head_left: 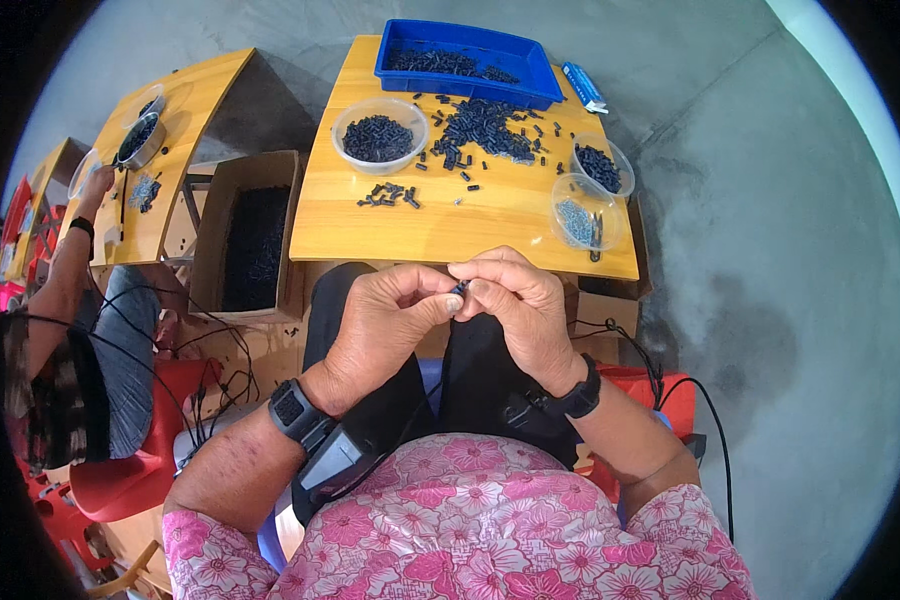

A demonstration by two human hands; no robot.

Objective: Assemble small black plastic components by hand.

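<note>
Both my hands meet in front of the table's near edge, above my lap. Between the thumb and fingers of my left hand (395, 310) is a small black plastic part (459, 288). My right hand (518, 300) pinches at the same part from the other side, its thumb and fingertips closed on it. Most of the part is covered by my fingers. On the yellow table (370, 235) ahead lie a loose pile of similar black parts (485, 128) and a smaller group of black pieces (390, 195).
A blue tray (555, 88) of black parts sits at the back. Round clear tubs (338, 135) hold black parts, and one tub (558, 222) holds small silvery pieces. A cardboard box (210, 225) stands left; cables (715, 425) hang right. Another person's arm (70, 240) works at the left table.
</note>
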